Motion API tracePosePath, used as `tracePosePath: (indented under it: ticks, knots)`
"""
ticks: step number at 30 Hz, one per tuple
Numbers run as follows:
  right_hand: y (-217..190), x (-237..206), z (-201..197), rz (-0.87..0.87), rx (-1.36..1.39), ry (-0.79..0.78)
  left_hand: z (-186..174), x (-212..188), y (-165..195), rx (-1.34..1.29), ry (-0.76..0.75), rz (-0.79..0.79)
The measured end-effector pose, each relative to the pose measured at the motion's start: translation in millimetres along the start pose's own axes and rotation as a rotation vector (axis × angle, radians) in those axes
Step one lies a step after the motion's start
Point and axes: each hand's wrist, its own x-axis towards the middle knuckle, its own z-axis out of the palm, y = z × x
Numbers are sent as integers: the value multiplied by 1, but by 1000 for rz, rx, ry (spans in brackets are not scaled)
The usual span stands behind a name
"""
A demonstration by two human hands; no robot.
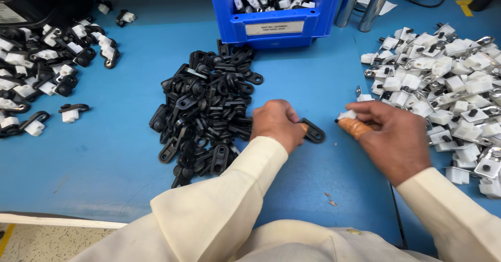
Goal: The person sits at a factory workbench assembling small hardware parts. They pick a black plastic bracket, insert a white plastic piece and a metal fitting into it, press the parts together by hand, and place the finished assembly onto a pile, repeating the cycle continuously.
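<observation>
Fingers of your left hand (pixel 276 124) pinch a black clip (pixel 313 131) mid-frame; your right hand (pixel 391 137) grips a small white piece (pixel 347 115) just right of it.

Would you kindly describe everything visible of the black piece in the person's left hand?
The black piece looks like moulded plastic: a flat, rounded loop with an elongated opening. It lies low over the blue table, pointing right. The left hand grips its left end, hiding that part. It stands apart from the black pile.
</observation>
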Motion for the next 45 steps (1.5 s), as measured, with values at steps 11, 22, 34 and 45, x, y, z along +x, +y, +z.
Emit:
tracePosePath:
  ticks: [11,22,34,45]
  knots:
    - [4,-13,0,136,99,-40,20,-13,38,365,-180,91]
    - [7,-7,5,158,153,-57,7,11,65,409,-548,11]
    - [10,-14,12,-23,68,-3,20,12,44,77,-473,-207]
    - [4,-2,-3,-363,-171,-145,19,-4,55,581,-328,-4]
